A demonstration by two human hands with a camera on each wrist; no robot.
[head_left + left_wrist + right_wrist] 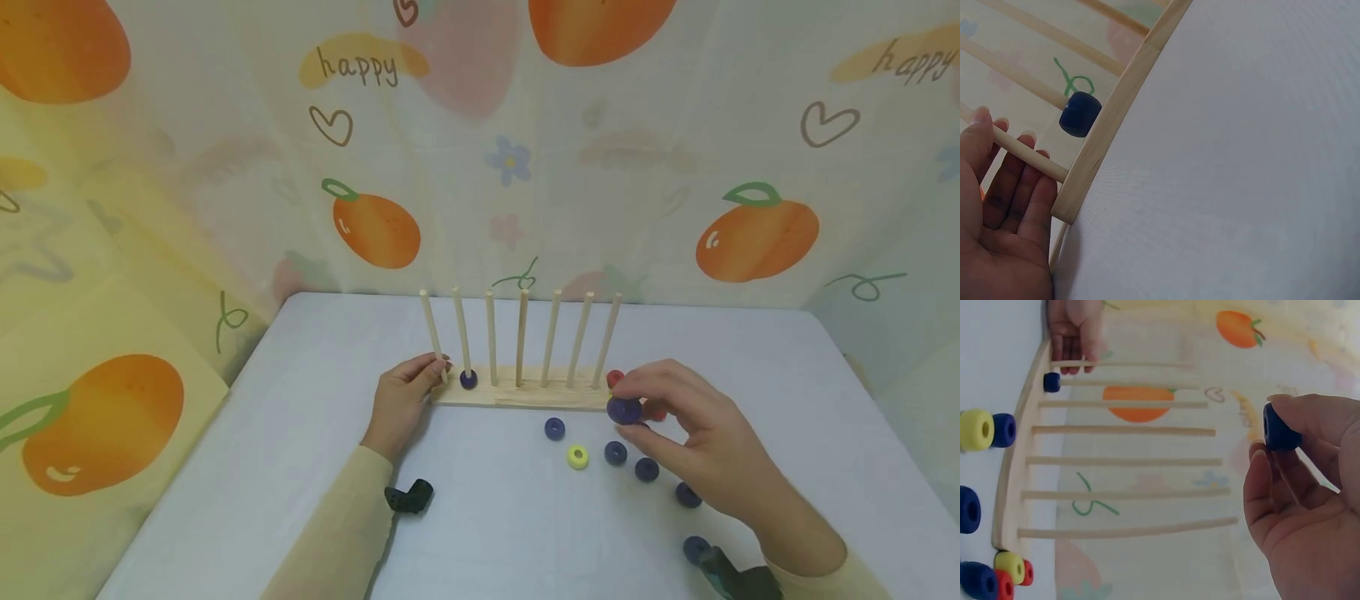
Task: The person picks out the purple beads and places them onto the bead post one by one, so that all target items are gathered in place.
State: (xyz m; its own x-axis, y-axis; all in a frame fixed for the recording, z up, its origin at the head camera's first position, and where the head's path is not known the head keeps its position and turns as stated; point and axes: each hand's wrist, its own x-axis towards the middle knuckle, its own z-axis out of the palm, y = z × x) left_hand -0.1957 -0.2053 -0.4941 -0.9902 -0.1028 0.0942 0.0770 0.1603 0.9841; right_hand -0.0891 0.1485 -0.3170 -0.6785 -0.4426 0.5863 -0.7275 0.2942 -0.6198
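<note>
A wooden stand (pixel 555 397) with a row of several upright pegs sits across the table. My left hand (pixel 401 396) grips the leftmost peg (pixel 1029 154) low down, thumb on one side and fingers on the other. One dark blue bead (pixel 1080 114) is threaded at the bottom of the second peg from the left. Between thumb and fingertips, my right hand (pixel 701 442) pinches another blue bead (pixel 1282 430). It is held off the table near the stand's right end in the head view, apart from the pegs.
Loose beads lie in front of the stand and to its right: a yellow bead (pixel 577 457), several blue ones such as this blue bead (pixel 555 429), and red beads (pixel 616 379) partly hidden by the right hand. A printed cloth (pixel 480 208) hangs behind the white table (pixel 480 517).
</note>
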